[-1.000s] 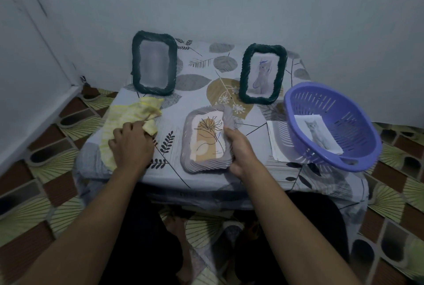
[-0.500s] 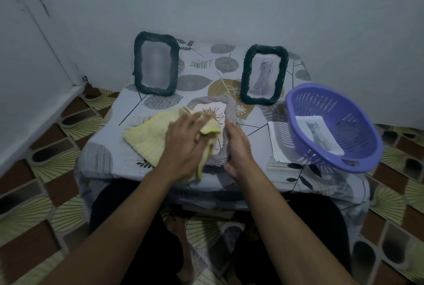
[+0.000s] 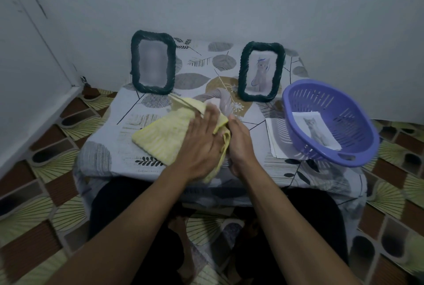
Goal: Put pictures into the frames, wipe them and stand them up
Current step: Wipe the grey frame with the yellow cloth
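Head view, quick rundown. The left grip (image 3: 202,145) is flat with the fingers straight, pressing the yellow cloth (image 3: 165,138) down on the grey frame (image 3: 223,101). That frame lies flat near the front edge of the bench (image 3: 110,147), mostly covered, with only its top end poking out. The right grip (image 3: 241,142) is curled round the frame's right edge, pinning it so it can't skate around. So I'd call this mid-wipe on frame 3.

Further back, the left green frame (image 3: 153,62) and right green frame (image 3: 261,71) stand upright, well apart. The right one shows a cat drawing; the left one's picture is too blurred to read. Off to the right, a purple basket (image 3: 321,96) sits tilted on some paper sheets (image 3: 273,133), with 1 cat picture (image 3: 317,130) inside.

Next move, imo: finish the rub, drop the cloth, then tip the grey frame up and stand it by the other 2. It'll need its back prop out, which I can't see from here.
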Motion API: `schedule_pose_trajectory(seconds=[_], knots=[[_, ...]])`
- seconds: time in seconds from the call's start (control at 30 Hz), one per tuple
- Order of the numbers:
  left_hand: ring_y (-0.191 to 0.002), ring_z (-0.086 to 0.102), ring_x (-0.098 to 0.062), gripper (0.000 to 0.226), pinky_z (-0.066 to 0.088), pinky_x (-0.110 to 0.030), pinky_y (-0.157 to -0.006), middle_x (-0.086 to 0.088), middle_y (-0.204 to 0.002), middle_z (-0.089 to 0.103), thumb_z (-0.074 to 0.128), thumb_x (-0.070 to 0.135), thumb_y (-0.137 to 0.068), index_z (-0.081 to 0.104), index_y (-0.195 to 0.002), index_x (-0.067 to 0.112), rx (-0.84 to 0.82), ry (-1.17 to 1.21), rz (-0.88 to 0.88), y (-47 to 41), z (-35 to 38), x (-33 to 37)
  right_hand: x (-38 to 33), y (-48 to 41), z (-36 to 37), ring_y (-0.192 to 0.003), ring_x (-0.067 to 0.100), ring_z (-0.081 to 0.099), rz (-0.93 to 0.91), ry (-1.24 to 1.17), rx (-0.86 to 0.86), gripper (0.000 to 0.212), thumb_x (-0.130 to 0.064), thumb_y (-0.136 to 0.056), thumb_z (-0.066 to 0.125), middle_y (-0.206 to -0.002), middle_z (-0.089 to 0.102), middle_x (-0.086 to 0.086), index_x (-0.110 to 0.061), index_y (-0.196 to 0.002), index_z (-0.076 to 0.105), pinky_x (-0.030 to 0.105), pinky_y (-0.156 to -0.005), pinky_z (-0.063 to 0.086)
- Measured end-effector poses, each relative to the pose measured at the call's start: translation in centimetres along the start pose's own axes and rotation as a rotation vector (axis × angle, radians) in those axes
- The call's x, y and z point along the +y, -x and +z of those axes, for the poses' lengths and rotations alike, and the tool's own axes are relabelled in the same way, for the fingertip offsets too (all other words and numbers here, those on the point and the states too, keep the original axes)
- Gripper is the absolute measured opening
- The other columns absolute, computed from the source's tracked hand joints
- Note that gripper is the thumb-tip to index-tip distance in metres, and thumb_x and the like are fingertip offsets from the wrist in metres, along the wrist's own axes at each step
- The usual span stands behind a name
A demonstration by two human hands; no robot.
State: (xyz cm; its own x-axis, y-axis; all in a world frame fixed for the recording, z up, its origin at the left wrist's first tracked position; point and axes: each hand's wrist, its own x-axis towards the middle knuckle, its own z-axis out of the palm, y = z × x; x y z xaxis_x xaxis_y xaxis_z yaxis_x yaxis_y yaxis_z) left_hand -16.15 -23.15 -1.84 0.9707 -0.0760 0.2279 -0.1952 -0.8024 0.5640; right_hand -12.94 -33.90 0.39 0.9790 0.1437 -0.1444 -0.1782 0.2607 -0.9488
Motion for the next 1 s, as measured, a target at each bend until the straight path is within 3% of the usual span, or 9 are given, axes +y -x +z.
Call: schedule_pose_trajectory(seconds=[0.1,0.17,0.3,0.4,0.47,0.67,0.77,0.87,1.0], knots=[[-0.150,-0.020,-0.009,0.057,-0.008,-0.037,-0.124,0.017,-0.160,-0.023,0.009,0.051,-0.102,-0.023,-0.148,0.040,-0.085,-0.029,0.238,1.8,0.8,-0.7,-0.9,-0.4,-1.2,-0.098,0.021,0.070,-0.005,0.022,0.024,0.035,-0.026,-0.108,0.037,-0.103,0.074,0.010,-0.010,-0.107,0.068,0.037,-0.090,0.055],[-0.149,-0.023,-0.009,0.054,-0.011,-0.036,-0.122,0.025,-0.158,-0.026,0.000,0.060,-0.099,-0.028,-0.144,0.051,-0.130,-0.154,0.264,1.9,0.6,-1.6,-0.9,-0.5,-1.6,-0.098,0.023,0.070,0.015,0.025,0.035,0.037,-0.030,-0.109,0.036,-0.104,0.074,0.014,-0.012,-0.106,0.068,0.042,-0.091,0.055],[-0.150,-0.023,-0.022,0.056,-0.016,-0.050,-0.118,0.019,-0.153,-0.038,-0.015,0.070,-0.088,-0.036,-0.138,0.055,-0.002,-0.322,-0.015,-0.7,-1.2,-2.4,-0.2,0.0,-0.8,-0.117,0.024,0.065,-0.001,0.061,0.008,0.038,-0.032,-0.105,0.041,-0.120,0.071,0.012,-0.009,-0.123,0.065,0.043,-0.105,0.048],[-0.148,-0.028,-0.026,0.066,-0.021,-0.050,-0.113,0.004,-0.159,-0.034,-0.007,0.066,-0.094,-0.028,-0.150,0.037,0.122,-0.226,-0.238,-3.2,-3.0,-1.8,0.5,0.7,0.0,-0.124,0.024,0.061,0.015,0.063,-0.049,0.053,-0.046,-0.093,0.052,-0.129,0.067,0.010,-0.008,-0.129,0.064,0.048,-0.112,0.042],[-0.149,-0.025,-0.024,0.070,-0.019,-0.048,-0.118,-0.004,-0.162,-0.027,-0.002,0.060,-0.098,-0.023,-0.153,0.022,0.163,-0.167,-0.259,-3.9,-3.3,-0.5,0.2,1.2,0.7,-0.121,0.026,0.063,0.004,0.056,-0.077,0.043,-0.039,-0.095,0.050,-0.123,0.070,0.011,-0.010,-0.119,0.069,0.049,-0.110,0.043],[-0.148,-0.027,-0.010,0.065,-0.011,-0.035,-0.123,0.002,-0.159,-0.029,0.006,0.046,-0.097,-0.023,-0.149,0.019,-0.016,0.025,0.136,-0.5,-1.3,0.9,-2.0,0.4,-0.2,-0.089,0.026,0.068,-0.015,0.107,0.010,0.031,-0.021,-0.102,0.044,-0.093,0.073,0.017,-0.010,-0.089,0.071,0.047,-0.090,0.053],[-0.148,-0.026,-0.010,0.062,-0.006,-0.043,-0.123,0.008,-0.160,-0.029,0.006,0.050,-0.100,-0.025,-0.150,0.030,-0.101,-0.151,0.242,1.9,-0.2,-0.5,-2.8,-0.3,-1.1,-0.109,0.046,0.060,-0.017,0.090,0.075,0.048,-0.030,-0.098,0.045,-0.118,0.061,0.034,0.013,-0.115,0.059,0.058,-0.091,0.049],[-0.144,-0.035,-0.018,0.057,-0.010,-0.061,-0.119,0.018,-0.154,-0.039,-0.010,0.069,-0.092,-0.036,-0.139,0.051,-0.120,-0.310,-0.015,1.8,-0.2,-2.2,-2.6,-0.3,-1.5,-0.121,0.030,0.057,0.002,0.076,0.079,0.039,-0.024,-0.107,0.038,-0.129,0.060,0.022,0.007,-0.121,0.056,0.050,-0.106,0.042],[-0.147,-0.029,-0.030,0.060,-0.011,-0.065,-0.114,0.005,-0.159,-0.034,-0.002,0.071,-0.091,-0.026,-0.144,0.054,0.026,-0.209,-0.317,-1.2,-2.7,-2.9,-1.5,0.6,-0.7,-0.107,0.015,0.066,0.016,0.091,-0.016,0.031,-0.021,-0.108,0.037,-0.118,0.069,0.008,-0.009,-0.121,0.062,0.033,-0.102,0.049]])
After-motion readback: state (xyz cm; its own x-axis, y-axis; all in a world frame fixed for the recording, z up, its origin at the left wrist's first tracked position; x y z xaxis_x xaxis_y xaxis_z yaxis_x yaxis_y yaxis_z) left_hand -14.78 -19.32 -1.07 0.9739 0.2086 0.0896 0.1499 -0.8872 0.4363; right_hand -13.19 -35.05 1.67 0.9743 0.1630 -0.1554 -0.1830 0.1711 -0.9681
